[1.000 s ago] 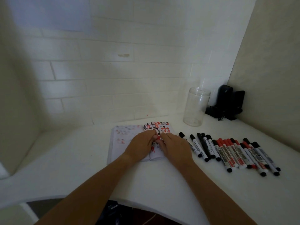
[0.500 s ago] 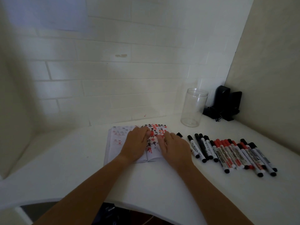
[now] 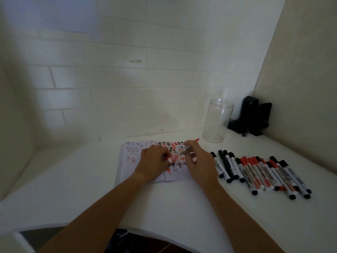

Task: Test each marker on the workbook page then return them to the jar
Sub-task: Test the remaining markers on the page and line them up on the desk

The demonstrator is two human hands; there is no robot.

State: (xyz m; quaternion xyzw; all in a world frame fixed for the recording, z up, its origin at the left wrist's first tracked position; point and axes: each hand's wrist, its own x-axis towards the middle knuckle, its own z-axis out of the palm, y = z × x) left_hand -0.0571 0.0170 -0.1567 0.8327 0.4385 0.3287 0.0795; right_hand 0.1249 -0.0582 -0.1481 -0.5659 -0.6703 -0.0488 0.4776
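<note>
A white, smooth-topped counter (image 3: pixel 182 207) filled the lower half of the frame, its curved front edge running along the bottom. Behind it rose a white brick-pattern tiled wall (image 3: pixel 127 79), carrying a small tan mark (image 3: pixel 135 61) near the upper centre. A plain beige side wall (image 3: pixel 300 88) closed off the right. In the corner at the right, a black blocky device (image 3: pixel 252 117) stood on the counter, a tangle of thin black cord at its base.
</note>
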